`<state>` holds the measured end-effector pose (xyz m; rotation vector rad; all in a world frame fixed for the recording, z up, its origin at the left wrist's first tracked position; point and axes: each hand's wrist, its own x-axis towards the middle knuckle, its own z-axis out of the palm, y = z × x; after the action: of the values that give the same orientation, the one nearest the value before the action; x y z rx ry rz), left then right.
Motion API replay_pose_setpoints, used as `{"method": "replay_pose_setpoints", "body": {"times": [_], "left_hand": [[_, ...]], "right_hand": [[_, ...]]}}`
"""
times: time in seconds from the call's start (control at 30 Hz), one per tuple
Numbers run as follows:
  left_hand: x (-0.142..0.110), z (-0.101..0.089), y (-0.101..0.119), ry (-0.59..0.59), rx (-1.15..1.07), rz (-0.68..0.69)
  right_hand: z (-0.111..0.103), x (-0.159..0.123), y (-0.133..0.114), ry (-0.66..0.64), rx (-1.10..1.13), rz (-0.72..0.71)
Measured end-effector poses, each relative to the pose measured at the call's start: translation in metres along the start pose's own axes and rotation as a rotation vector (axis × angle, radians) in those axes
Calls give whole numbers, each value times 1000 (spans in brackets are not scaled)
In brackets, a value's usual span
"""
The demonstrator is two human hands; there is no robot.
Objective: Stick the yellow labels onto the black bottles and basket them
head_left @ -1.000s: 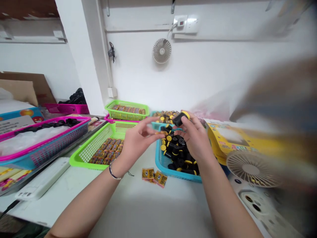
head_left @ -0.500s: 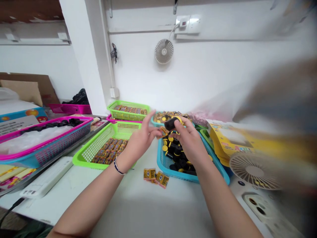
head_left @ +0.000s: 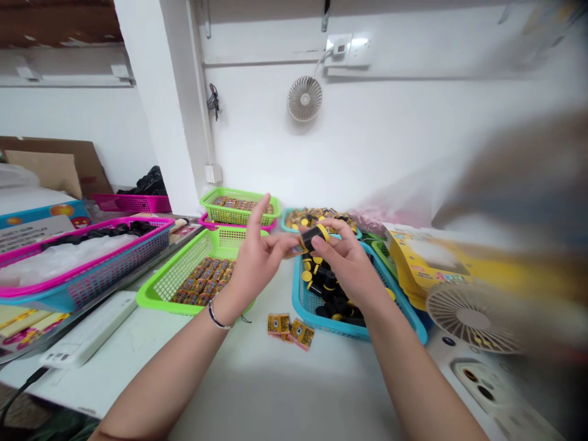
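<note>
- Up off the table, seen over the far part of the blue basket [head_left: 299, 309]: one black canister [head_left: 313, 239], tipped on a slant, yellow cap up and to the right.
- Wrapped in the right hand [head_left: 351, 260], thumb laid along the near side, fingers curled behind, grip closed to just the barrel's width.
- Opposite, at nearly the same height, the left hand [head_left: 257, 257], index finger pointing straight up, thumb and another finger pinched together on a small printed label [head_left: 296, 246].
- Label right up at the canister's left end; touching or only just beside, impossible to tell.
- Looking dark and smooth on the barrel, bright yellow at the cap, a bit blurred.
- Underneath, more black and yellow canisters [head_left: 328, 282], heaped every which way.
- On the table, near the blue basket's left corner, loose orange labels [head_left: 290, 329], overlapping.
- Over left, a green basket [head_left: 158, 291], bearing neat rows of patterned cylinders [head_left: 204, 282].
- Off right, yellow boxes [head_left: 408, 263] and a round fan [head_left: 473, 318].
</note>
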<state>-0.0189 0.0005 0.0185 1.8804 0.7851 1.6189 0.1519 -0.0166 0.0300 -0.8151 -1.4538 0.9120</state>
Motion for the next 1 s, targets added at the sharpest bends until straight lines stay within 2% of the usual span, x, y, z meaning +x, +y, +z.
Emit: {"method": "replay_pose_setpoints", "body": {"times": [0.1, 0.17, 0.23, 0.43, 0.6, 0.73, 0.9, 0.93, 1.0], "left_hand": [[1, 0, -1, -61, -98, 91], [1, -2, -2, -60, -88, 174], [0, -4, -3, -45, -29, 241], [-5, -6, -4, -47, 146, 371], [-8, 0, -5, 38, 252, 605], [-11, 3, -5, 77, 195, 527], [-12, 3, -2, 79, 394, 697], [-12, 2, -1, 62, 378, 673], [-10, 0, 5, 1, 259, 501]], "right_hand": [[-1, 0, 1, -61, 58, -43], [-3, 0, 2, -82, 55, -99], [-6, 1, 2, -69, 34, -128], [-8, 0, 1, -85, 119, -79], [-3, -3, 0, -41, 116, -71], [2, -6, -4, 4, 62, -99], [9, -9, -7, 36, 19, -46], [10, -9, -6, 29, 22, -52], [9, -9, -3, 32, 15, -92]]}}
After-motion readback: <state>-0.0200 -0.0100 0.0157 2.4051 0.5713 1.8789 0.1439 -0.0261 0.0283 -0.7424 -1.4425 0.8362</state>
